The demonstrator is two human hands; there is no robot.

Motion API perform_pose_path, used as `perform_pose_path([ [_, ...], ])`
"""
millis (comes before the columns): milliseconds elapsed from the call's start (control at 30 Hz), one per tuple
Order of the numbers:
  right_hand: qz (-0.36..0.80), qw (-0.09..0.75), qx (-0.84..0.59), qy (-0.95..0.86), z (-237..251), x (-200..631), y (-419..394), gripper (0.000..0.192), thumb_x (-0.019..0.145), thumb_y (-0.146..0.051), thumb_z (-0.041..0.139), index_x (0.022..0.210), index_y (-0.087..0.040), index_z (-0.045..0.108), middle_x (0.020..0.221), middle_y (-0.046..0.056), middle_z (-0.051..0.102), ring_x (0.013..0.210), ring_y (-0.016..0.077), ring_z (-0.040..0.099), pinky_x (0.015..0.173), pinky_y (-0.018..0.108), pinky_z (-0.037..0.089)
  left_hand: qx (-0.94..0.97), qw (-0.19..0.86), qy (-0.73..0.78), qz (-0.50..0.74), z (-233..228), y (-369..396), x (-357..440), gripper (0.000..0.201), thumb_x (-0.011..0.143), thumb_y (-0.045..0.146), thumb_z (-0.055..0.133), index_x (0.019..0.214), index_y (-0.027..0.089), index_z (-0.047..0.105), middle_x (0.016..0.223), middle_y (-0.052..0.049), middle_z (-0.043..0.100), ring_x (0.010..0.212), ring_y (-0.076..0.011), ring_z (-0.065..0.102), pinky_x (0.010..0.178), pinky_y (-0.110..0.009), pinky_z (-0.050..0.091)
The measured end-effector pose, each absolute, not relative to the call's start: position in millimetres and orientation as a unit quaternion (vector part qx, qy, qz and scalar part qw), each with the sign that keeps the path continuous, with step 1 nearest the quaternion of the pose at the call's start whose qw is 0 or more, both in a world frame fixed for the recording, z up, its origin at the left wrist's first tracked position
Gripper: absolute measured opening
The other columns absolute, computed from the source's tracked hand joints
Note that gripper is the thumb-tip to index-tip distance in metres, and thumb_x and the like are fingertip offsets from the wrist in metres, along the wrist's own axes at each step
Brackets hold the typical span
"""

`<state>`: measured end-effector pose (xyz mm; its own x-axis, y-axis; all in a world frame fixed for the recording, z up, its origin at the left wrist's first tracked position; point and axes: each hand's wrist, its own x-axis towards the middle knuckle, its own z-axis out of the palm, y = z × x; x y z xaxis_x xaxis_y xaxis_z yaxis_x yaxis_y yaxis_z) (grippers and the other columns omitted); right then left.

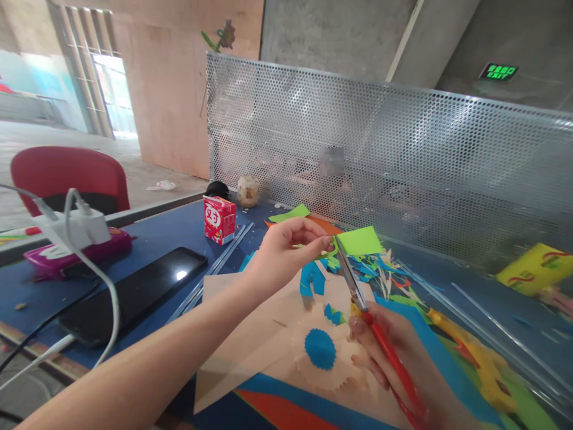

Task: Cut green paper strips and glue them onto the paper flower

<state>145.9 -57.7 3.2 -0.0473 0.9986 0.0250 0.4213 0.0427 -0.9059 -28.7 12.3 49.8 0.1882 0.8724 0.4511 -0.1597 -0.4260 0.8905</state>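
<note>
The left hand (293, 242) pinches one green paper strip (360, 240) before one perforated screen (403, 149), the right hand (389, 340) grips one pair of red-handled scissors (350, 278) with blades at the strip, and one blue scalloped disc (320, 349) and one yellow glue gun (486, 361) lie nearer the viewer.

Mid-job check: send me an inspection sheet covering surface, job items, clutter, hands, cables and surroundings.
Surface: blue tabletop, largely covered.
Job items: bright green rectangular paper by the blades of red-handled metal scissors; scalloped blue paper disc on beige paper.
Clutter: multicoloured paper scraps; red-and-white carton; black smartphone; yellow glue gun.
Hands: left hand pinches the green paper; right hand grips the scissors.
Cables: white cable crosses the smartphone; black cable at left.
Surroundings: perforated metal screen; red chair; green exit sign.
</note>
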Motion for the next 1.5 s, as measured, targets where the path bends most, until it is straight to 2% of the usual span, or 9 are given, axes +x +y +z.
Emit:
perform_pose_path([
  [100, 0.381, 0.393, -0.569, -0.614, 1.9, 144.3, -59.4, 0.038, 0.074, -0.052, 0.058, 0.06, -0.023, 0.038, 0.057, -0.002, 0.042, 0.034, 0.0066, 0.027, 0.033, 0.024, 0.021, 0.622, 0.451, 0.288, 0.571, 50.1, 11.2, -27.6, 0.013, 0.076, 0.026, 0.062, 0.075, 0.014, 0.057, 0.068, 0.0, 0.062, 0.057, -0.0045, 0.053, 0.046, -0.015, 0.037],
  [267, 0.379, 0.386, -0.58, -0.609, 4.8, 142.2, -61.3, 0.045, 0.076, -0.064, 0.05, 0.061, -0.023, 0.037, 0.051, -0.006, 0.031, 0.033, 0.007, 0.026, 0.037, 0.024, 0.03, 0.621, 0.512, 0.278, 0.524, 47.7, 10.2, -23.8, 0.019, 0.077, 0.03, 0.06, 0.075, 0.013, 0.054, 0.067, -0.001, 0.059, 0.059, -0.0072, 0.055, 0.045, -0.016, 0.038],
  [433, 0.383, 0.373, -0.579, -0.616, 5.8, 142.6, -61.6, 0.05, 0.074, -0.068, 0.049, 0.064, -0.02, 0.039, 0.055, -0.005, 0.04, 0.033, 0.0043, 0.029, 0.035, 0.02, 0.026, 0.604, 0.513, 0.269, 0.548, 45.6, 13.3, -23.9, 0.02, 0.078, 0.033, 0.058, 0.073, 0.014, 0.053, 0.066, 0.0, 0.057, 0.057, -0.0072, 0.053, 0.046, -0.017, 0.039],
  [533, 0.393, 0.386, -0.581, -0.599, 3.5, 142.1, -61.5, 0.052, 0.072, -0.07, 0.049, 0.063, -0.02, 0.037, 0.063, -0.003, 0.046, 0.034, 0.0031, 0.025, 0.036, 0.021, 0.029, 0.606, 0.503, 0.273, 0.552, 46.2, 14.1, -24.2, 0.018, 0.078, 0.031, 0.059, 0.073, 0.014, 0.054, 0.064, 0.001, 0.057, 0.053, -0.0056, 0.051, 0.045, -0.016, 0.038],
  [767, 0.402, 0.38, -0.581, -0.597, 3.0, 142.3, -61.0, 0.051, 0.072, -0.071, 0.049, 0.062, -0.022, 0.037, 0.054, -0.006, 0.032, 0.033, 0.0056, 0.026, 0.032, 0.021, 0.022, 0.599, 0.49, 0.288, 0.564, 46.6, 14.2, -26.1, 0.018, 0.075, 0.03, 0.063, 0.073, 0.015, 0.054, 0.058, 0.003, 0.057, 0.044, -0.0029, 0.043, 0.042, -0.017, 0.033],
  [1033, 0.368, 0.392, -0.575, -0.616, 3.8, 141.2, -62.2, 0.054, 0.073, -0.071, 0.047, 0.061, -0.02, 0.033, 0.054, -0.007, 0.033, 0.033, 0.0031, 0.025, 0.031, 0.018, 0.023, 0.577, 0.506, 0.283, 0.575, 46.6, 15.3, -25.8, 0.019, 0.074, 0.03, 0.065, 0.073, 0.014, 0.055, 0.065, -0.001, 0.064, 0.054, -0.008, 0.059, 0.041, -0.016, 0.034],
  [1300, 0.367, 0.375, -0.566, -0.636, 4.8, 143.4, -60.6, 0.05, 0.076, -0.067, 0.049, 0.065, -0.02, 0.038, 0.054, -0.008, 0.033, 0.035, 0.0046, 0.031, 0.035, 0.018, 0.028, 0.598, 0.488, 0.284, 0.569, 45.9, 15.6, -25.8, 0.018, 0.076, 0.03, 0.063, 0.072, 0.014, 0.056, 0.063, -0.001, 0.065, 0.047, -0.0054, 0.053, 0.042, -0.017, 0.039],
  [1400, 0.371, 0.381, -0.563, -0.633, 4.9, 142.7, -59.4, 0.051, 0.076, -0.068, 0.047, 0.066, -0.019, 0.038, 0.055, -0.008, 0.031, 0.037, 0.0042, 0.031, 0.036, 0.018, 0.03, 0.609, 0.483, 0.28, 0.563, 44.8, 15.3, -26.5, 0.016, 0.076, 0.028, 0.063, 0.072, 0.014, 0.056, 0.065, -0.001, 0.066, 0.049, -0.0059, 0.056, 0.042, -0.016, 0.039],
  [1500, 0.369, 0.365, -0.572, -0.636, 6.7, 143.1, -58.3, 0.051, 0.076, -0.068, 0.049, 0.066, -0.019, 0.038, 0.057, -0.007, 0.035, 0.034, 0.0027, 0.031, 0.034, 0.017, 0.027, 0.609, 0.487, 0.274, 0.563, 44.9, 15.1, -26.3, 0.015, 0.076, 0.027, 0.062, 0.072, 0.015, 0.056, 0.066, -0.001, 0.066, 0.054, -0.0072, 0.06, 0.042, -0.015, 0.039],
])
